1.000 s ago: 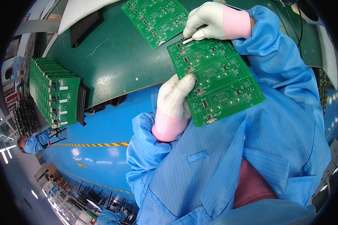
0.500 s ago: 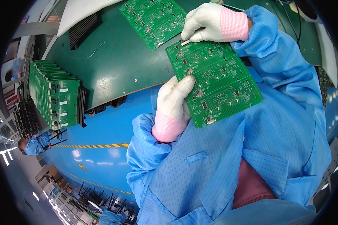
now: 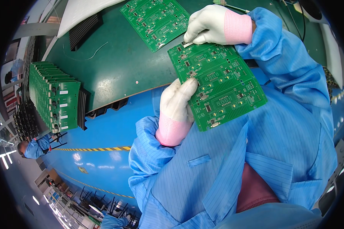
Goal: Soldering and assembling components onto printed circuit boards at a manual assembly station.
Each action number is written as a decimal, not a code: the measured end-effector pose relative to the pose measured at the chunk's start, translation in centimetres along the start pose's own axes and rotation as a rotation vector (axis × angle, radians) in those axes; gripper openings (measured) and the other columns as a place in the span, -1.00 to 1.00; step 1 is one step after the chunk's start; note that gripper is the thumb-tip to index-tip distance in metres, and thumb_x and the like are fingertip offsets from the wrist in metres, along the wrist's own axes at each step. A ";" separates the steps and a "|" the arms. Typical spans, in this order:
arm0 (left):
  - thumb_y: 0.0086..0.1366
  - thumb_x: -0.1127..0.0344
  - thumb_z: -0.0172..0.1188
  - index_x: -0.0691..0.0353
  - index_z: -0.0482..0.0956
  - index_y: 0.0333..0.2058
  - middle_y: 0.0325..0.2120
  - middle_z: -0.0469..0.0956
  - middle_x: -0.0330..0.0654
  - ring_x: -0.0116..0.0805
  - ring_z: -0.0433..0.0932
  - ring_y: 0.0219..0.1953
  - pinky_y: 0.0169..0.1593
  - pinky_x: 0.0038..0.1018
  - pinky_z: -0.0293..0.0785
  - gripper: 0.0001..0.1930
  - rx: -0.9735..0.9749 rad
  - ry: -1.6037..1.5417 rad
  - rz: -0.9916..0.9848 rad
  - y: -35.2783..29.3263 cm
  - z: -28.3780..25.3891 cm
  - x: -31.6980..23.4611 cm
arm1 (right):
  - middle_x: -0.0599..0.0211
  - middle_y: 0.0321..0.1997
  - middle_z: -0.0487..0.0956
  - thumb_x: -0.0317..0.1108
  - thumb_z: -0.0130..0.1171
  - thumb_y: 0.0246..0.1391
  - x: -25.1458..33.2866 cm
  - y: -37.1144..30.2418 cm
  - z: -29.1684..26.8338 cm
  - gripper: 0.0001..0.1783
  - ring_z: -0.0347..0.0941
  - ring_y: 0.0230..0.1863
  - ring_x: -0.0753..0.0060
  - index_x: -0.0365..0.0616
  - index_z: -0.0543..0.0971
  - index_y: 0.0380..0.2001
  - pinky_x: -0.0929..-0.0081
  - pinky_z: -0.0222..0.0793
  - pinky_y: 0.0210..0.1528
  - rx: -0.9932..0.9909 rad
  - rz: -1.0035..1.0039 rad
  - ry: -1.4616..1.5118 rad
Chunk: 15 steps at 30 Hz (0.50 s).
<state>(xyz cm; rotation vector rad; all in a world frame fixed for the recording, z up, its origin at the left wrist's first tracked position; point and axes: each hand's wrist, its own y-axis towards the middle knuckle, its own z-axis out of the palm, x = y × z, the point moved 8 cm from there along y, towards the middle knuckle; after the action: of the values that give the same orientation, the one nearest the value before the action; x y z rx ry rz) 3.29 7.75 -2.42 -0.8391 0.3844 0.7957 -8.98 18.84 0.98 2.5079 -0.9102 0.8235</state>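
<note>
A green circuit board [image 3: 221, 91] is tilted in front of my chest, above the bench's near edge. My left hand [image 3: 176, 101], in a white glove with a pink cuff, grips its left edge with the thumb on top; the fingers beneath are hidden. At the board's far left corner my right hand [image 3: 206, 26], gloved alike, is closed in a pinch. A small white strip [image 3: 188, 44] shows at its fingertips, against the board. Just beyond lies a second green circuit board [image 3: 154, 23], flat on the bench.
On the left, several green circuit boards [image 3: 61, 101] stand upright in a black slotted rack [image 3: 82, 108]. A black ribbed block [image 3: 85, 31] sits on the green bench top [image 3: 118, 57], with a thin wire [image 3: 99, 49] close by. Farther off, a person [image 3: 36, 148] in blue is seated.
My right hand has shifted very slightly nearer with the white strip at its fingertips. The left hand keeps its hold and the board stays almost in place.
</note>
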 end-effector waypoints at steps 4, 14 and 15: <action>0.35 0.39 -0.05 0.50 0.35 0.01 -0.22 0.55 0.03 -0.40 0.55 -0.37 -0.27 -0.57 0.50 -0.67 -0.003 0.030 0.008 -0.1 -0.4 -0.1 | 0.38 -0.48 0.56 -0.53 0.28 -0.10 0.1 -0.1 -0.2 -0.88 0.42 -0.53 0.47 -0.21 0.66 -0.40 0.55 0.38 -0.44 -0.003 -0.100 0.068; 0.35 0.39 -0.05 0.50 0.37 0.00 -0.24 0.56 0.01 -0.42 0.54 -0.39 -0.29 -0.59 0.49 -0.67 -0.022 0.058 0.002 0.1 -0.9 0.2 | 0.43 -0.55 0.50 -0.46 0.27 -0.02 -0.7 -0.1 0.4 -0.93 0.35 -0.58 0.52 -0.25 0.61 -0.48 0.64 0.27 -0.52 0.082 0.256 0.335; 0.35 0.39 -0.05 0.50 0.37 0.00 -0.24 0.56 0.01 -0.42 0.54 -0.39 -0.29 -0.60 0.49 -0.67 -0.026 0.069 0.001 0.1 -1.0 0.2 | 0.43 -0.56 0.49 -0.46 0.26 -0.02 -1.0 -0.1 0.6 -0.92 0.34 -0.58 0.53 -0.25 0.60 -0.49 0.64 0.27 -0.52 0.089 0.306 0.370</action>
<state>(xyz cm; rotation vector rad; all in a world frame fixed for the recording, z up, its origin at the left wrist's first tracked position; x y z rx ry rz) 3.34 7.09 -3.21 -0.8925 0.4366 0.7753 -9.29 19.05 -0.15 2.2016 -1.1548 1.3959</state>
